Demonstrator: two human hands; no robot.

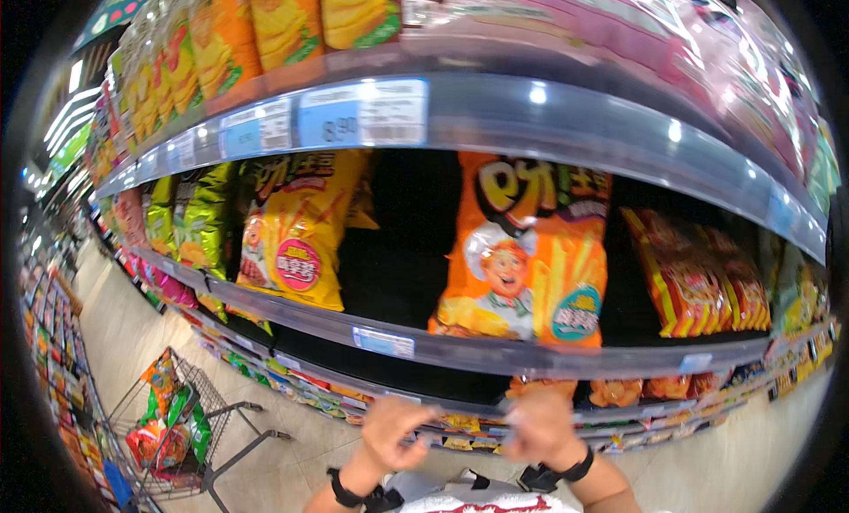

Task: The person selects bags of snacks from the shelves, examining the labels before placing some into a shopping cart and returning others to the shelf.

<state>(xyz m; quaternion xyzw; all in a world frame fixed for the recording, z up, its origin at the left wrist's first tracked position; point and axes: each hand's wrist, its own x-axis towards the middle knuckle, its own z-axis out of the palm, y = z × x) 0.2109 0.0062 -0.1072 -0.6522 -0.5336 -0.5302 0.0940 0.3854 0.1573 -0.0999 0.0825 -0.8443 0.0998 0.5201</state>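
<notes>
My left hand (396, 435) hovers at the bottom middle, in front of the lower shelves, its thumb and fingers curled with a gap between them and nothing held. To its right is my right hand (540, 428), loosely curled and blurred; its fingertips are hard to make out. Black straps circle both wrists. Above the hands, an orange bag of potato snacks (504, 314) with a cartoon chef stands upright at the front of the middle shelf. A yellow snack bag (298, 247) of similar design leans farther left on that shelf. Neither hand touches these bags.
A wire shopping cart (219, 413) with several snack bags (159, 440) stands on the tiled floor at lower left. The upper shelf edge (530, 115) juts out above the bags and bears price tags (361, 115). Red and yellow packets (690, 281) lie tilted at right.
</notes>
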